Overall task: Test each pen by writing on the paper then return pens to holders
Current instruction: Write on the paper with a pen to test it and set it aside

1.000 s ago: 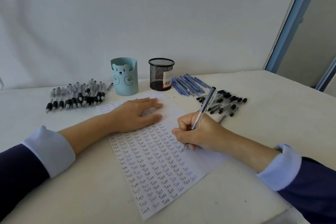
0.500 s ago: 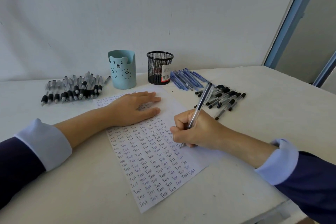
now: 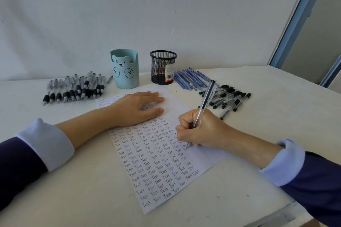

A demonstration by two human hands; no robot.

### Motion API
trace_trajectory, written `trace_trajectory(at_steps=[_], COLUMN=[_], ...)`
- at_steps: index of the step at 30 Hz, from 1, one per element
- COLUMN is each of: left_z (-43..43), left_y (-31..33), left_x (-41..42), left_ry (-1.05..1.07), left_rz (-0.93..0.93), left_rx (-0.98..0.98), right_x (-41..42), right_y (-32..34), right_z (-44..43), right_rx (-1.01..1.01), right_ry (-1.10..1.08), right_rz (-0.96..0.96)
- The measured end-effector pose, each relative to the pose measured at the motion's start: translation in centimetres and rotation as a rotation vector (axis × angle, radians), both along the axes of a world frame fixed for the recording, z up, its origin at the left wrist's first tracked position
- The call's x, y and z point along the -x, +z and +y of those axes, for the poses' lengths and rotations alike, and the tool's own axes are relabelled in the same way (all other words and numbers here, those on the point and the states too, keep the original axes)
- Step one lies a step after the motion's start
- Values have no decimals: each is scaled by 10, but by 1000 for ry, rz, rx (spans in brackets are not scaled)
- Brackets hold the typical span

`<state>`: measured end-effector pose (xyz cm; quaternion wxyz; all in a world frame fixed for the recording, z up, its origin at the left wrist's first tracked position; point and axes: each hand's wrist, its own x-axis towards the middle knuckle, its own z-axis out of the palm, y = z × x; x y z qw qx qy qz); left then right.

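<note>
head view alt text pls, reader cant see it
A right hand writes with a pen on paper covered in rows of "Test" while the left hand lies flat on it. Behind are a teal bear holder, a black mesh holder and piles of pens.

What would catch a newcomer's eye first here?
The paper at centre, filled with rows of "Test": the right hand writes on it with a pen while the left hand lies flat on its top. Behind stand a blue bear holder and a black mesh holder, with loose pen piles on either side.
</note>
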<state>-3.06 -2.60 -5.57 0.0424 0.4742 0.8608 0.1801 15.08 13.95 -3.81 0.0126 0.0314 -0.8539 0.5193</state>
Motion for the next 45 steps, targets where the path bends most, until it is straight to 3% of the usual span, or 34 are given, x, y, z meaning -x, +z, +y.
trace_trajectory(at_steps=[26, 36, 39, 45], left_z=[0, -1, -1, -7], left_y=[0, -1, 4, 10], left_x=[-1, -2, -7, -1], left_ry=[-5, 6, 72, 157], left_rz=[0, 24, 80, 208], left_rx=[-4, -68, -147, -111], right_x=[2, 4, 9, 14], right_y=[-2, 19, 18, 11], right_z=[5, 13, 20, 34], right_rx=[-9, 60, 0, -320], right_ry=[30, -80, -124, -41], right_rz=[12, 189, 225, 452])
